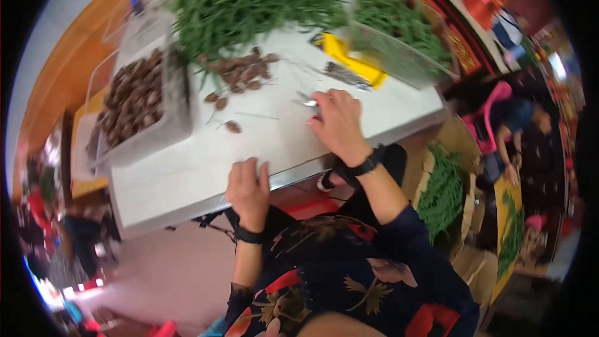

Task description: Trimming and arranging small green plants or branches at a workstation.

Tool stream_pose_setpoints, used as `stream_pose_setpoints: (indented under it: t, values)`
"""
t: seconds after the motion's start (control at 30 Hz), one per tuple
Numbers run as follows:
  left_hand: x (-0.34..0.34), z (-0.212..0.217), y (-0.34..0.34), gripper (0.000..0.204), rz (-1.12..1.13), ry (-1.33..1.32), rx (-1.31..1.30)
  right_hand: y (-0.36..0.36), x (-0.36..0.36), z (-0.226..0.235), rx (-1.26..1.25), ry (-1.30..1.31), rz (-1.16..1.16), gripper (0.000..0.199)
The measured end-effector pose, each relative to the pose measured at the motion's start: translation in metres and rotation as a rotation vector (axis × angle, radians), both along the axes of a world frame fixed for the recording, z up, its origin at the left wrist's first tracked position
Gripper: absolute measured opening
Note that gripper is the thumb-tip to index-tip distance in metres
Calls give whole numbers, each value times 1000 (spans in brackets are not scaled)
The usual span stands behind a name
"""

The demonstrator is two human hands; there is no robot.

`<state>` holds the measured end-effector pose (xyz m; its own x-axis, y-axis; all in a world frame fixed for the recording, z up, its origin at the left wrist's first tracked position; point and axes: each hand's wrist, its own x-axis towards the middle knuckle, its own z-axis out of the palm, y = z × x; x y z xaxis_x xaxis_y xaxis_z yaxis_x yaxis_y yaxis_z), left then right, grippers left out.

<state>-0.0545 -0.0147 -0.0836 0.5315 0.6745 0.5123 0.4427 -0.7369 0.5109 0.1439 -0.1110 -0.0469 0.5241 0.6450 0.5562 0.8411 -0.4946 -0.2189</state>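
My right hand (340,126) is above the table near its front edge, fingers curled around small pliers (307,100). Their silver jaws point left and stand apart; the handles are hidden under my fingers. My left hand (248,192) rests at the table's front edge, fingers bent, thumb apart, with nothing visible in it. Between the hands and the far side lie a loose brown pine cone (233,126) and a thin wire (257,115). Farther back is a small heap of pine cones (240,72). A bundle of thin wires (347,75) lies beside a yellow package (352,59).
A clear bin of pine cones (134,100) stands at the left. Green artificial sprigs (249,0) are piled at the back; more fill a clear bin (399,56) at the back right. A cardboard box of greenery (442,193) sits right of me. Another person (521,118) sits farther right.
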Motion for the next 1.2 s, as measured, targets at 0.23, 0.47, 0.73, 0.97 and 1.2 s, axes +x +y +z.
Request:
stream_pose_setpoints:
  t: [0.23,0.47,0.73,0.97,1.2]
  values:
    - [-12,-2,9,16,31,-41,36,44,-14,46,-115,484,433,30]
    - [-6,0,6,18,4,-9,38,111,-27,24,-205,426,550,29]
    - [-14,7,5,20,-52,22,-90,133,-28,-16,-192,509,651,25]
    - [3,87,25,34,-252,-8,-614,114,32,4,165,1509,734,19]
    - [134,121,86,48,-493,-132,-901,95,82,14,952,1914,842,22]
